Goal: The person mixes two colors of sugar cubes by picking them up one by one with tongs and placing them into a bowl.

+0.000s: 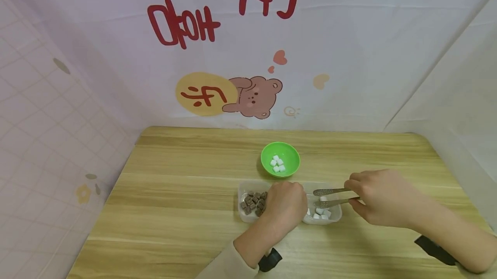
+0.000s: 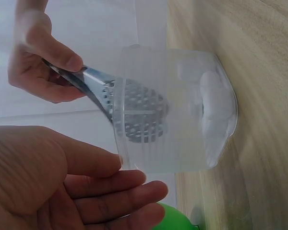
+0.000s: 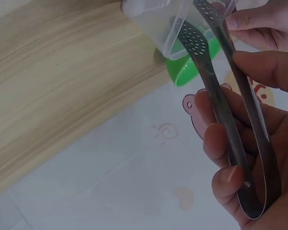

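A clear plastic container [image 1: 337,215] holds brown cubes [image 1: 253,202] at its left and white cubes [image 1: 321,214] at its right. My left hand [image 1: 286,203] is over its middle, thumb and forefinger pinching the rim in the left wrist view. My right hand [image 1: 382,197] grips metal tongs [image 3: 230,124] with perforated tips. The tongs' arms stand apart, their tips inside the right part above the white cubes. Thumb on one arm and fingers round the other, as the right wrist view shows. The left hand hides the container's middle in the head view.
Behind the container a green bowl [image 1: 293,171] holds several white cubes [image 1: 276,163]. All stand on a wood-grain table [image 1: 174,210]. A printed white curtain [image 1: 349,46] closes off the back and sides.
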`<state>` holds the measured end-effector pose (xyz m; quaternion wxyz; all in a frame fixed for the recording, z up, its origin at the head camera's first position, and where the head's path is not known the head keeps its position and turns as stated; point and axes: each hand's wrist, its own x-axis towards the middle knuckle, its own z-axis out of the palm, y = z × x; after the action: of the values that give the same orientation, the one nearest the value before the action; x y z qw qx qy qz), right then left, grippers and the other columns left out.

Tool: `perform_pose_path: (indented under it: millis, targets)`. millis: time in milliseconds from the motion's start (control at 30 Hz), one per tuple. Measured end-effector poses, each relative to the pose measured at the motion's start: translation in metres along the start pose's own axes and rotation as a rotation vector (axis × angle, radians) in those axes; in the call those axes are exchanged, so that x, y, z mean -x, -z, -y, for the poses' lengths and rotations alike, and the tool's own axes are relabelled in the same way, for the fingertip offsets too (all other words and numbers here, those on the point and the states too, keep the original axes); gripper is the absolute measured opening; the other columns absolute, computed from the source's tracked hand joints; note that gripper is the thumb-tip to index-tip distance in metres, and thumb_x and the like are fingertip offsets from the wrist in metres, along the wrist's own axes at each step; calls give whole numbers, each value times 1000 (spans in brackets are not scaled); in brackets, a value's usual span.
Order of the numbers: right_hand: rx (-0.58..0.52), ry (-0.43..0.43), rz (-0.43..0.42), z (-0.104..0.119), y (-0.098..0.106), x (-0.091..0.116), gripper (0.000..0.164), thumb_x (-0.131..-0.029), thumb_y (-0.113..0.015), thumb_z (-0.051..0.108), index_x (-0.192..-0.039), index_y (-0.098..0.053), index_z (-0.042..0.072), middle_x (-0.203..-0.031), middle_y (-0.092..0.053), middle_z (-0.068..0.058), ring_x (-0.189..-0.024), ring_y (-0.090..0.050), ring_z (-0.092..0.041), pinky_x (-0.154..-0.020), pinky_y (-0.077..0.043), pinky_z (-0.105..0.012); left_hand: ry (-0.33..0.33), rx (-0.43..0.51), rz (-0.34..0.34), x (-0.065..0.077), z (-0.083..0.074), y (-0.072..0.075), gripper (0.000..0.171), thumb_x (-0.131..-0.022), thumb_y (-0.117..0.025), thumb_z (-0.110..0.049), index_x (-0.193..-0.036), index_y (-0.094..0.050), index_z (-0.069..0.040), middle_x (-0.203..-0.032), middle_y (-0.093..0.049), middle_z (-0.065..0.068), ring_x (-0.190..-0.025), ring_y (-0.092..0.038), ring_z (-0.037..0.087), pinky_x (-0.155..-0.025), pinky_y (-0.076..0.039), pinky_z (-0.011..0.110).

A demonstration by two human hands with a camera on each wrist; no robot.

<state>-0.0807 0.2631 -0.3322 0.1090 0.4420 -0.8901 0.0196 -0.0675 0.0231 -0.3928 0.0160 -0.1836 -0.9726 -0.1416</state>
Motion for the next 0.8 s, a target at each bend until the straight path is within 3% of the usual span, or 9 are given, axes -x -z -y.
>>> perform_pose_path:
  millis: [133,333,667,800]
  targets:
    - [-3,-6,74,4,-3,-5,30,-66,-82,13,-72,-54,22,-67,-35,19,-55,-25,3,-46,-25,-22,-2,-1,-4,0,1,0,39,-90,-70,-14,-53,-57,-17,-56,-57,-3,-54,-55,16,-57,-40,29]
    - [5,-1,146,8,-7,-9,35,-68,-79,11,-67,-46,23,-65,-32,16,-56,-23,-1,-47,-25,-23,1,4,3,0,1,1,41,-90,-70,-14,-53,-55,-18,-55,-55,-4,-54,-54,16,-56,-40,29]
    - [41,46,216,12,-7,-17,37,-70,-84,13,-66,-48,21,-64,-35,14,-55,-26,-3,-48,-30,-23,-2,5,5,1,2,2,42,-91,-70,-15,-53,-55,-18,-55,-55,-4,-54,-55,15,-55,-40,29]
    - [28,57,192,11,-8,-16,35,-70,-85,12,-67,-51,20,-65,-36,14,-56,-27,-2,-49,-32,-23,-4,-19,9,1,1,2,41,-90,-72,-15,-52,-55,-18,-55,-55,-5,-53,-54,14,-56,-40,28]
